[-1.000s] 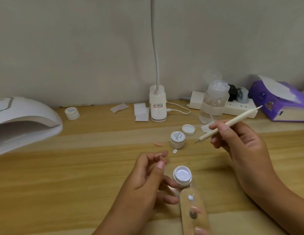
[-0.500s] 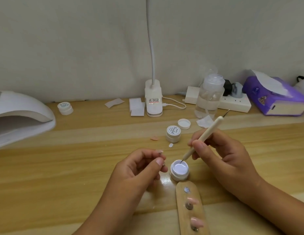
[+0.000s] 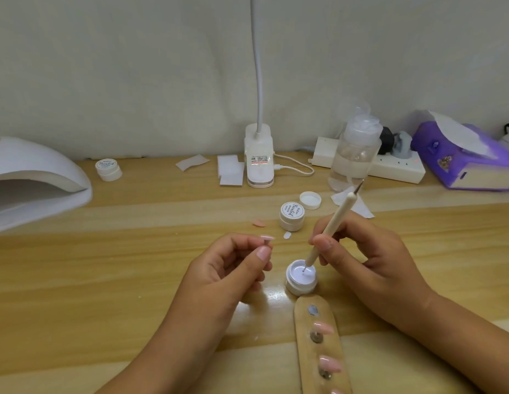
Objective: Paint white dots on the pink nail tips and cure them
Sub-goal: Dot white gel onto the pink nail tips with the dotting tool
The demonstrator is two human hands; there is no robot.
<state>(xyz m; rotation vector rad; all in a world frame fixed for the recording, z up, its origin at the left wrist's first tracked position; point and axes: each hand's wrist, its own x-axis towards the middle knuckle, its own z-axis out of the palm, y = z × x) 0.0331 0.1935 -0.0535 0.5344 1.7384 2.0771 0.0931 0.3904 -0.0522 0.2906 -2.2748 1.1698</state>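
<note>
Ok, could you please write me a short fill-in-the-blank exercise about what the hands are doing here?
1. The right hand holds the dotting tool with its tip in an open jar of ____ gel.
2. The left hand pinches a ____ nail tip.
3. The curing lamp stands on the ____ side of the table.
Missing words: white; pink; left.

Jar [image 3: 300,289] behind holder [image 3: 306,354] (tool tip [image 3: 307,264] inside)
</note>
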